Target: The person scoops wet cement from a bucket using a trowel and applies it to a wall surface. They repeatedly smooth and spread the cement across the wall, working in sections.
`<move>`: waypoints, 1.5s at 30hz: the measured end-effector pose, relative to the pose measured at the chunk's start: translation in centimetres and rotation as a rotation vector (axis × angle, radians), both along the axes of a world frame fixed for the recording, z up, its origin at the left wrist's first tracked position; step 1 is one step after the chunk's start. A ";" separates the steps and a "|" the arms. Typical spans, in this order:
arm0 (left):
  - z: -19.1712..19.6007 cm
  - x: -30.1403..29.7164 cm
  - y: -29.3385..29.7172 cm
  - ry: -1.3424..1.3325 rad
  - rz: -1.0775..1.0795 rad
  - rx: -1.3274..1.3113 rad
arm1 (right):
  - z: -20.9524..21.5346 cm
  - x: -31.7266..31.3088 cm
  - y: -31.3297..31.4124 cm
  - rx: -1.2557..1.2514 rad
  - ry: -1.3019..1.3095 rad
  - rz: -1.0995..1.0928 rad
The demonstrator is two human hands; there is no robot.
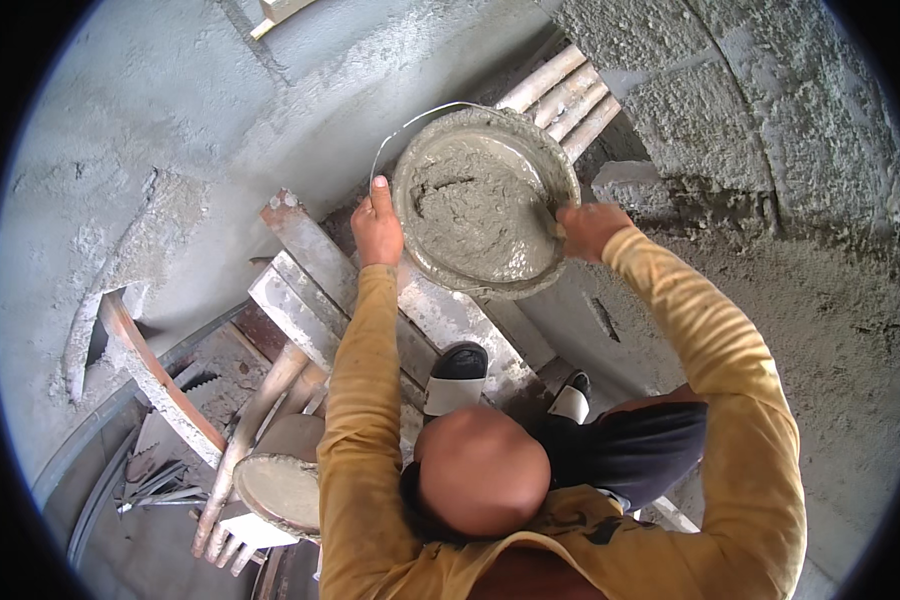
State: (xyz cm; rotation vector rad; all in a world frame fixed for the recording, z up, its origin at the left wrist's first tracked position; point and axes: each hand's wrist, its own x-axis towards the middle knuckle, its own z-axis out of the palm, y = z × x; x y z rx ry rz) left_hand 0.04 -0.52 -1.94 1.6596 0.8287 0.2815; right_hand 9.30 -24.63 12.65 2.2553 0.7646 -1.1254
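Observation:
A round bucket [403, 160] of wet grey mortar [480, 215] is in front of me, its thin wire handle [410, 122] leaning over the left and far side. My left hand [378, 230] is closed at the bucket's left edge, thumb up against the lower end of the wire; its other fingers are mostly hidden. At the right rim, my right hand [594, 229] makes a fist. A small tan piece shows beside its fingers over the mortar, but I cannot tell what it belongs to. The mortar is lumpy on the left and shiny near the right rim.
Mortar-stained planks [300, 305] and round poles [560, 95] lie below me, with my sandalled foot [457, 375] on them. A second bucket [275, 490] stands lower left, near a curved wooden piece [150, 365]. Smooth plaster [170, 100] is at left, a rough wall [810, 130] at right.

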 end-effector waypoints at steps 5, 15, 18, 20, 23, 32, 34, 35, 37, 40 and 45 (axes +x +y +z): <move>0.7 -0.2 -0.5 -0.046 0.026 -0.055 | -2.5 -2.0 -0.3 0.242 0.223 -0.196; 1.9 -0.7 0.2 0.054 -0.058 -0.008 | 3.3 -4.5 -3.7 0.673 -0.217 -0.098; 1.0 -0.6 0.6 -0.007 -0.034 0.009 | 8.8 -2.8 -2.9 0.543 -0.418 0.252; 0.7 -0.5 0.3 -0.023 -0.032 0.002 | 10.5 -0.9 -2.9 0.410 -0.452 0.305; 2.0 -0.6 0.5 0.016 -0.051 -0.005 | 8.9 2.7 -2.2 0.213 -0.535 0.311; 0.5 -0.9 0.6 0.061 -0.047 0.019 | 4.1 -3.3 -2.3 0.479 -0.224 0.005; 1.5 -0.8 0.6 0.104 -0.056 0.022 | 6.0 -4.0 -3.6 0.618 -0.141 -0.127; 1.9 -0.7 0.6 0.124 -0.064 0.027 | 5.3 -4.1 -3.6 0.581 -0.137 -0.114; 1.8 -0.6 0.4 0.107 -0.056 0.045 | 1.8 -3.8 -3.6 0.505 -0.133 -0.088; 1.6 0.2 -0.3 0.083 -0.072 0.089 | 1.1 -1.1 -4.7 0.221 -0.238 -0.010; 1.8 -0.5 0.3 0.126 -0.061 0.142 | 5.8 1.1 -9.6 0.389 -0.394 -0.016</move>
